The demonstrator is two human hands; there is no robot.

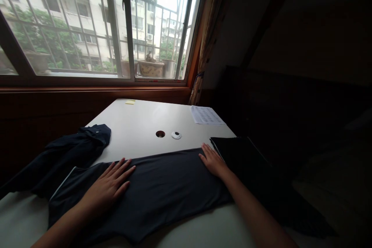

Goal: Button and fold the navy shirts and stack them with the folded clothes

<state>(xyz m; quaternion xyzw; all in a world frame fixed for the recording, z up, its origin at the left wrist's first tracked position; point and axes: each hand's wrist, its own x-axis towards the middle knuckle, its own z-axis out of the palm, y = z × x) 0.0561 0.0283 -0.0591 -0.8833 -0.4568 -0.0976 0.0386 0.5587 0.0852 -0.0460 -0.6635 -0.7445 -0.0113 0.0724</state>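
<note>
Dim room on my feed, with most of the light coming through a big barred window at the upper left; pale apartment blocks and greenery show outside. Right under it there's a white table, which takes up the middle of my view. Spread flat across the near part of the table is a dark grey garment, running left to right, with a thin pale trim along its left end. Over on the right, just beside it, lies a black cloth, though it's so dark over there I can't make out much detail. On the left, a rumpled navy garment with a button showing sits bunched up. Patterned curtain is gathered by the window's right side. As for the hands, both are open and palm down: the left hand rests on the grey fabric with its fingers spread, and the right hand lies at its far right corner, next to the black stuff. Smaller bits: printed paper by the table's right edge, a white cap next to a round hole, and a yellow note near the far edge.
</note>
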